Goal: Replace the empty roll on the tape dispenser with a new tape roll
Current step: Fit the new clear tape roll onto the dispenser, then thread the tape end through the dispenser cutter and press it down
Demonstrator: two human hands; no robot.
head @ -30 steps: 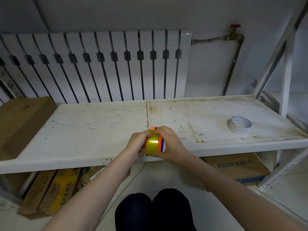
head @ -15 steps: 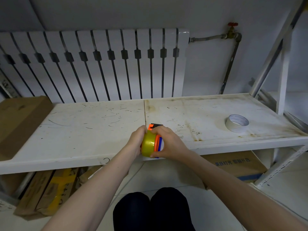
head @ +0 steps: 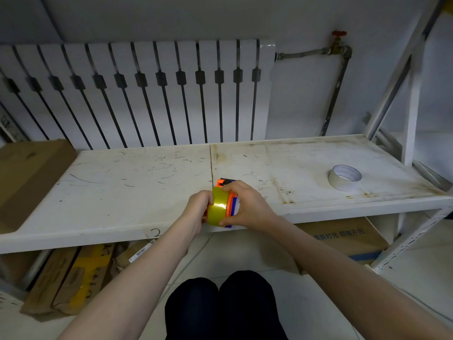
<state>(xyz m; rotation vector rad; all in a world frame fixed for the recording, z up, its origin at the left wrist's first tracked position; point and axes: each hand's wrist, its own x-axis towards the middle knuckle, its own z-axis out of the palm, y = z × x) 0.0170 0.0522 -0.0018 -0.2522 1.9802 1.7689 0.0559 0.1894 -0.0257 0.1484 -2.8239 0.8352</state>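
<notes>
Both hands [head: 247, 207] gripping yellow tape roll [head: 218, 207], scuffed white shelf [head: 122, 192], radiator [head: 147, 89] behind

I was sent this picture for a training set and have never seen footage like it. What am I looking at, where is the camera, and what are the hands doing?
There is no machine here: a person works with two bare hands, and the one camera sits on their head, looking forward and down, so the arms reach in from the bottom edge. Both hands meet over the front of a scratched white metal shelf. The left hand and the right hand together hold an orange and blue plastic tape dispenser with a yellowish translucent tape roll on it. Whether the roll is fully seated I cannot tell. Farther right on the shelf lies a white, nearly bare tape ring, apart from the hands. A brown cardboard box rests on the shelf's left end, with a white radiator behind.
</notes>
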